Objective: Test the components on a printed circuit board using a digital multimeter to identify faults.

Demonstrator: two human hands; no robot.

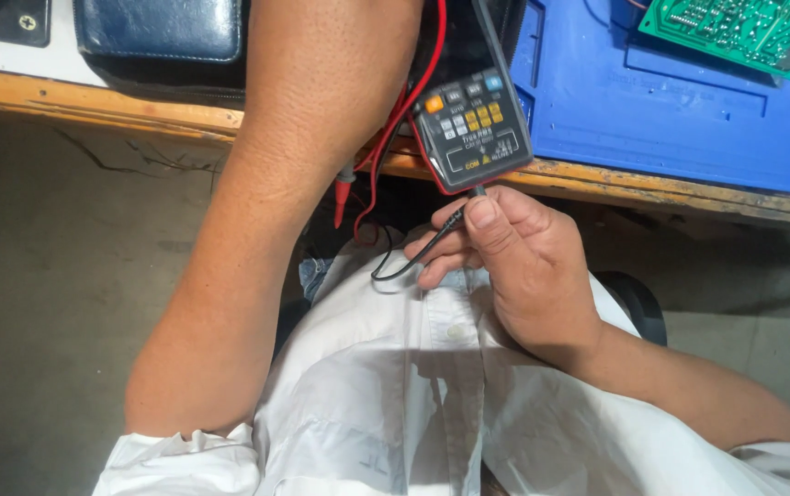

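A dark multimeter (pixel 474 124) with yellow and grey buttons hangs over the front edge of the wooden bench (pixel 92 103). My right hand (pixel 505 257) pinches a black lead plug (pixel 455 220) right at the meter's bottom socket, its thin black wire looping below my fingers. My left forearm (pixel 266 211) reaches up across the bench edge; my left hand is hidden past the top of the view. A red lead wire (pixel 404 110) runs down beside the meter, its red probe tip (pixel 343 195) dangling under the bench edge.
A blue work mat (pixel 652 110) covers the bench at right, with a green circuit board (pixel 744 32) at its far corner. A dark blue case (pixel 161 28) lies at the left. Below is my white shirt (pixel 413 395) and grey floor (pixel 55 276).
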